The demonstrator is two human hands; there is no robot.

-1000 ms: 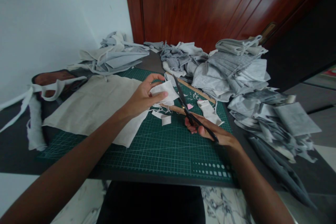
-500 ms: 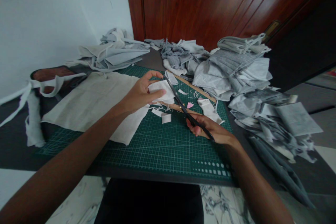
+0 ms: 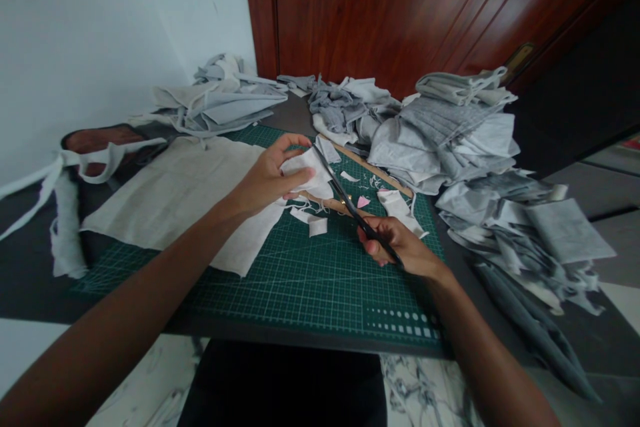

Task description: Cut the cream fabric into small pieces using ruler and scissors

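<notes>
Between the thumb and fingers of my left hand (image 3: 274,177) is a small white piece of fabric (image 3: 316,181). My right hand (image 3: 393,245) grips a pair of black scissors (image 3: 361,219), its fingers in the handles. The blades point away from me and lie along the right edge of the fabric, with their tips close to my left fingertips. Under my left forearm a large off-white cloth (image 3: 185,187) is spread flat. Small fabric scraps (image 3: 317,225) and loose threads lie just below the held piece.
Everything rests on a green cutting mat (image 3: 310,287) on a dark table. Wooden strips (image 3: 385,175) lie beyond the scissors. Grey fabric heaps (image 3: 440,130) fill the back and right; another folded pile (image 3: 220,103) is at back left. White straps (image 3: 107,159) hang at far left.
The right hand and scissors have shifted very slightly, and the held fabric has tilted a little against the blades. The left hand keeps nearly the same place.
</notes>
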